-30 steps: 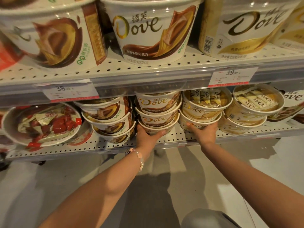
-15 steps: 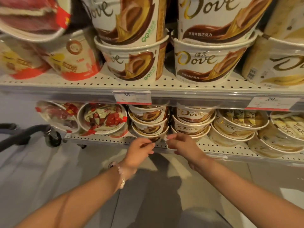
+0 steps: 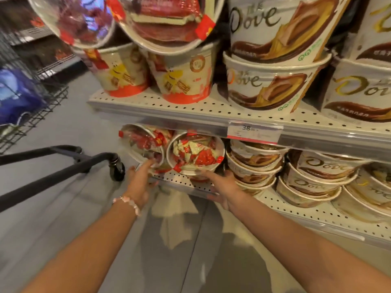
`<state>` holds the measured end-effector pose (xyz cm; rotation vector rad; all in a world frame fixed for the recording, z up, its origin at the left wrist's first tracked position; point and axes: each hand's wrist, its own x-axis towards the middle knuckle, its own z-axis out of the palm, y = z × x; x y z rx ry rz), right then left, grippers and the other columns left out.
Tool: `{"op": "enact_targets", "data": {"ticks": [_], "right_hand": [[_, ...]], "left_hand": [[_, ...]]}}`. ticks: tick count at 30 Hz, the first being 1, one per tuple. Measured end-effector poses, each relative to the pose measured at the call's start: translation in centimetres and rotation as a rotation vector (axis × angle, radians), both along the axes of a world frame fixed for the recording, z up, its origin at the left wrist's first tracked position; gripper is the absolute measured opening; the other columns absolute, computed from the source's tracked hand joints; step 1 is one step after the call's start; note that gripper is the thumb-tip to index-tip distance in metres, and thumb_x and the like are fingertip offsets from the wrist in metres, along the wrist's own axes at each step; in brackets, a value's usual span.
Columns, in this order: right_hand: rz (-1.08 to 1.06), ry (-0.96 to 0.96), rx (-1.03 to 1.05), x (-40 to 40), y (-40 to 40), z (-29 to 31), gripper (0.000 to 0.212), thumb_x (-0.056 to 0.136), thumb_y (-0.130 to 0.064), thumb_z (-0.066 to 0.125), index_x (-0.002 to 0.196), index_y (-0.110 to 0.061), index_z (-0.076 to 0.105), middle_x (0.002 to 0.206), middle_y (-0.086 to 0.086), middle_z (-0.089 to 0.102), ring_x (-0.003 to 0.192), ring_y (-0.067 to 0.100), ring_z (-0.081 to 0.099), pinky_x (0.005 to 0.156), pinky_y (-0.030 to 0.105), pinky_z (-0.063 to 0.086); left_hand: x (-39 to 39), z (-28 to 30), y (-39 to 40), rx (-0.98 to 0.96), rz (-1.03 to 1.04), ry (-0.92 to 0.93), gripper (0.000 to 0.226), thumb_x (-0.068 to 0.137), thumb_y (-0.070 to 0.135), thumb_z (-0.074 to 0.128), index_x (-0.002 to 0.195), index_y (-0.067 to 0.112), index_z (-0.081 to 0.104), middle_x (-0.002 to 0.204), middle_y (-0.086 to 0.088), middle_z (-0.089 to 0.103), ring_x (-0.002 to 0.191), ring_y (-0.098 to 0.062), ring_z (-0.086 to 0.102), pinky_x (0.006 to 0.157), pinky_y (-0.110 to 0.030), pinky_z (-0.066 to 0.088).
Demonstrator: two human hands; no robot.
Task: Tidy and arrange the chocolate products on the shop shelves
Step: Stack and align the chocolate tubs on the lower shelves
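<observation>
Two hands are reaching toward the left end of the lower shelf [image 3: 184, 182], where two clear-lidded tubs of red-and-white wrapped sweets are lying tipped on their sides, lids facing outward. The left hand [image 3: 140, 182], wearing a pink bead bracelet [image 3: 128, 203] at the wrist, is stretching its straight fingers up against the lower rim of the left tub [image 3: 143, 144]. The right hand [image 3: 224, 185] is reaching with spread, straightened fingers to the bottom edge of the right tub [image 3: 196, 154], touching or nearly touching it; blur is hiding which. Neither hand is gripping anything. Just right of these tubs, stacked Dove tubs [image 3: 254, 163] are sitting on the same shelf, and more Dove tubs [image 3: 268, 83] are standing stacked on the upper shelf [image 3: 190, 106]. A black cart handle [image 3: 63, 163] is showing at the left.
</observation>
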<state>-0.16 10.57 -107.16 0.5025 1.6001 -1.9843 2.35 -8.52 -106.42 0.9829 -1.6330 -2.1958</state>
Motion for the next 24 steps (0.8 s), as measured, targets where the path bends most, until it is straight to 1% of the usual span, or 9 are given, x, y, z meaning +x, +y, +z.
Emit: {"op": "enact_targets", "data": {"ticks": [2,4,6,9,11,14,17,20,24], "right_hand": [[-0.074,-0.010,-0.046,-0.7,-0.8,-0.6,0.075,0.077,-0.029,0.075,0.136,-0.022,0.029,0.134,0.005,0.050,0.096,0.020,0.058,0.064,0.034,0.049],[-0.099,-0.010,-0.084,-1.2,-1.4,-1.2,0.070,0.079,-0.030,0.073,0.136,-0.022,0.033,0.129,0.006,0.055,0.097,0.023,0.062,0.067,0.035,0.049],[-0.107,0.013,-0.140,-1.5,-2.0,-1.5,0.058,0.082,-0.027,0.070,0.131,-0.022,0.039,0.120,0.006,0.061,0.083,0.019,0.065,0.063,0.031,0.050],[-0.169,0.051,-0.247,-1.6,-2.7,-1.8,0.047,0.085,-0.019,0.066,0.125,-0.021,0.040,0.110,0.005,0.062,0.081,0.018,0.063,0.046,0.022,0.050],[-0.207,0.080,-0.246,-1.6,-3.1,-1.9,0.049,0.086,-0.018,0.065,0.126,-0.022,0.038,0.109,0.004,0.061,0.083,0.019,0.064,0.045,0.022,0.051],[-0.251,0.128,-0.145,-1.6,-3.7,-2.1,0.056,0.083,-0.021,0.068,0.131,-0.020,0.037,0.124,0.007,0.057,0.103,0.026,0.062,0.072,0.034,0.056],[-0.316,0.159,-0.017,-1.7,-4.0,-2.3,0.057,0.079,-0.022,0.073,0.127,-0.017,0.042,0.124,0.007,0.056,0.114,0.028,0.055,0.098,0.047,0.045],[-0.323,0.223,0.085,-1.5,-3.8,-2.1,0.044,0.078,-0.022,0.074,0.112,-0.014,0.048,0.111,0.003,0.058,0.110,0.027,0.056,0.099,0.047,0.045],[-0.289,0.409,0.194,-0.9,-2.8,-1.7,0.041,0.079,-0.026,0.072,0.109,-0.012,0.047,0.113,0.008,0.061,0.105,0.026,0.059,0.093,0.050,0.049]], "left_hand": [[-1.1,-0.5,-1.0,0.108,-0.017,0.016,0.011,0.088,0.031,0.060,0.097,0.025,0.057,0.086,0.003,0.067,0.090,-0.016,0.059,0.074,-0.035,0.048],[-1.7,-1.3,-2.2,0.177,-0.018,0.043,0.031,0.086,0.038,0.061,0.113,0.023,0.056,0.105,-0.002,0.065,0.100,-0.019,0.060,0.082,-0.039,0.051],[-2.1,-2.0,-3.2,0.191,-0.028,0.074,0.055,0.084,0.037,0.064,0.131,0.013,0.046,0.120,-0.010,0.062,0.108,-0.025,0.061,0.084,-0.041,0.053],[-2.5,-2.5,-4.4,0.197,-0.022,0.081,0.056,0.081,0.032,0.067,0.129,0.010,0.051,0.121,-0.010,0.063,0.109,-0.024,0.061,0.079,-0.034,0.054],[-2.6,-2.9,-5.0,0.241,-0.019,0.091,0.061,0.077,0.030,0.071,0.130,0.010,0.049,0.121,-0.011,0.063,0.107,-0.025,0.063,0.083,-0.037,0.054],[-2.7,-3.3,-5.6,0.308,-0.056,0.124,0.076,0.069,0.026,0.075,0.135,0.011,0.040,0.122,-0.013,0.062,0.104,-0.027,0.064,0.085,-0.040,0.055],[-2.8,-3.5,-5.6,0.294,-0.072,0.127,0.081,0.068,0.025,0.075,0.136,0.012,0.034,0.124,-0.015,0.060,0.108,-0.031,0.062,0.092,-0.045,0.051],[-2.7,-3.1,-5.5,0.224,0.006,0.133,0.083,0.064,0.025,0.078,0.133,0.015,0.033,0.124,-0.012,0.059,0.113,-0.031,0.059,0.090,-0.047,0.052],[-2.4,-2.3,-5.9,0.051,0.045,0.161,0.065,0.073,0.014,0.076,0.127,0.011,0.038,0.119,-0.009,0.060,0.098,-0.023,0.066,0.067,-0.034,0.058]]}}
